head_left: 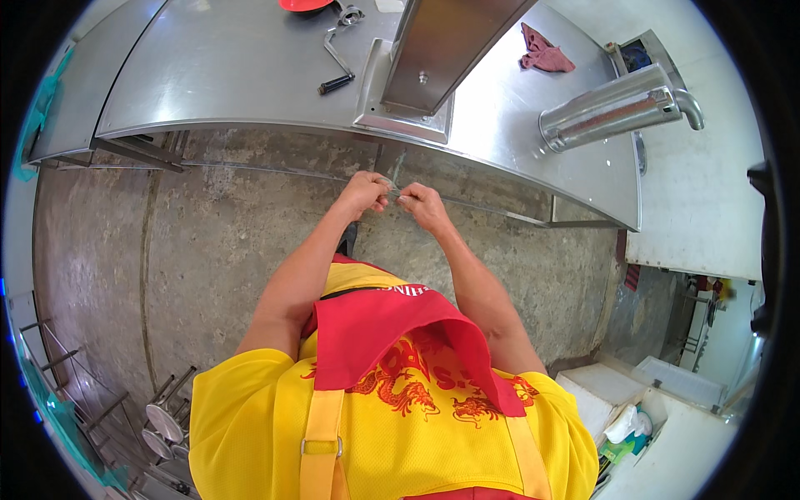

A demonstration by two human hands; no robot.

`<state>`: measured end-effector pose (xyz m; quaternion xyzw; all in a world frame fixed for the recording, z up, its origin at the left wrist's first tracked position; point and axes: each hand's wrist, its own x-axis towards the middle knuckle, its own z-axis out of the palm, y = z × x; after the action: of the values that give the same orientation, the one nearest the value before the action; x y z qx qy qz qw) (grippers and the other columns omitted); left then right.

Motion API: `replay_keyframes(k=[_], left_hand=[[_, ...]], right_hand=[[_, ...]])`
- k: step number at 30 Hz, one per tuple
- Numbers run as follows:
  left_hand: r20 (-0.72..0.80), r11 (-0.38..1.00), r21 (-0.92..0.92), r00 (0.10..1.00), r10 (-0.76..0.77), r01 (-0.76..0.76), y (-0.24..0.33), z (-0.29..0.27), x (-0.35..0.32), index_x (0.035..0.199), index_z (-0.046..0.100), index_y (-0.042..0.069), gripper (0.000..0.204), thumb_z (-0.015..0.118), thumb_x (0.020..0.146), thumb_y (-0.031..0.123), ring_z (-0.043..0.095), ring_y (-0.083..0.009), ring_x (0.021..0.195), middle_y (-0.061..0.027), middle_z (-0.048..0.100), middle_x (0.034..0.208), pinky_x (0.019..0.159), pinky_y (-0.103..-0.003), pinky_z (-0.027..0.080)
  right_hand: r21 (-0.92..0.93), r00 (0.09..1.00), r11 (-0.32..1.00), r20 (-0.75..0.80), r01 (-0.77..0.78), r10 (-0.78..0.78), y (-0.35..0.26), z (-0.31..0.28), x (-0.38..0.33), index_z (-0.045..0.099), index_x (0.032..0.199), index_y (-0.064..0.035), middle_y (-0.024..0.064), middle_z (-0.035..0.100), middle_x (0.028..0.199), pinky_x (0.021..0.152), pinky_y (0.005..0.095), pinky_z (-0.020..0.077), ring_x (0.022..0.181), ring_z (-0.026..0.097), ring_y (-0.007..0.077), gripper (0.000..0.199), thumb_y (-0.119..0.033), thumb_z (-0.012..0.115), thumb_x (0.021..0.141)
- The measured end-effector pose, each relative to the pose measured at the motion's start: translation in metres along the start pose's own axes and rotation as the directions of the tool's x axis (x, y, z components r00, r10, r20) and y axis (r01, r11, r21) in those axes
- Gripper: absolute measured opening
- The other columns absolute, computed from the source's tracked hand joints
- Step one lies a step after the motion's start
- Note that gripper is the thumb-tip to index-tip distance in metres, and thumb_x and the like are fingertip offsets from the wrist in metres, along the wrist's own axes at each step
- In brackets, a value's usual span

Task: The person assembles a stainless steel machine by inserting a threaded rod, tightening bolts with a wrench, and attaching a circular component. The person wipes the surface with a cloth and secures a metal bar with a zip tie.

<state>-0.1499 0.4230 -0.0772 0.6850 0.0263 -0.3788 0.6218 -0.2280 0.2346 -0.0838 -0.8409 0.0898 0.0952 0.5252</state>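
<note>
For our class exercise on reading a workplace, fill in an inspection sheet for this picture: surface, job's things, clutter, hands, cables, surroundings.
Surface: steel table, bare in the middle.
Job's things: thin clear strip pinched between both hands below the table edge.
Clutter: crank handle, red rag, steel tube, upright steel column.
Hands: left hand and right hand close together, fingers closed.
Cables: nothing seen.
Surroundings: concrete floor, white boxes.
</note>
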Motion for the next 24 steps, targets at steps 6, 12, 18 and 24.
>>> replay_keyframes(k=[6, 12, 18, 24], left_hand=[[0.090, 0.458, 0.725, 0.730, 0.678, -0.515, -0.005, -0.007, -0.023, 0.136, 0.064, 0.018, 0.048, 0.070, 0.089, 0.013, 0.057, -0.0295, 0.119, -0.0116, 0.063, 0.124, 0.102, -0.046, 0.042], [0.048, 0.195, 0.882, 0.493, 0.869, -0.429, 0.008, 0.002, -0.043, 0.132, 0.067, 0.021, 0.043, 0.068, 0.090, 0.013, 0.052, -0.0285, 0.124, -0.0083, 0.061, 0.128, 0.106, -0.046, 0.036], [0.146, 0.298, 0.772, 0.612, 0.777, -0.562, -0.005, -0.003, -0.036, 0.121, 0.073, 0.013, 0.030, 0.065, 0.092, 0.008, 0.058, -0.0293, 0.110, -0.0076, 0.063, 0.110, 0.096, -0.044, 0.045], [0.186, 0.419, 0.686, 0.700, 0.689, -0.595, -0.006, 0.000, -0.030, 0.120, 0.073, 0.011, 0.029, 0.066, 0.092, 0.011, 0.063, -0.0306, 0.097, -0.0108, 0.062, 0.096, 0.087, -0.043, 0.051]], right_hand=[[0.156, 0.997, 0.985, -0.020, -0.072, 0.076, 0.014, -0.005, -0.007, 0.071, 0.097, -0.0021, 0.0021, 0.065, 0.080, 0.065, 0.0320, 0.0478, 0.071, 0.058, 0.0127, 0.012, -0.013, 0.069, 0.095], [0.200, 0.985, 0.965, 0.065, -0.171, 0.161, -0.012, -0.025, -0.011, 0.073, 0.101, -0.0015, 0.0014, 0.066, 0.081, 0.065, 0.0306, 0.0487, 0.072, 0.057, 0.0098, 0.015, -0.015, 0.068, 0.097], [0.124, 0.988, 0.982, 0.080, -0.143, 0.134, -0.012, -0.028, -0.007, 0.073, 0.102, -0.0011, 0.0014, 0.065, 0.084, 0.068, 0.0321, 0.0498, 0.074, 0.057, 0.0117, 0.020, -0.020, 0.071, 0.096], [0.010, 0.989, 0.998, 0.140, -0.057, 0.055, 0.002, -0.024, -0.006, 0.075, 0.100, -0.0008, 0.0027, 0.064, 0.092, 0.072, 0.0356, 0.0507, 0.080, 0.059, 0.0152, 0.024, -0.023, 0.077, 0.092]])
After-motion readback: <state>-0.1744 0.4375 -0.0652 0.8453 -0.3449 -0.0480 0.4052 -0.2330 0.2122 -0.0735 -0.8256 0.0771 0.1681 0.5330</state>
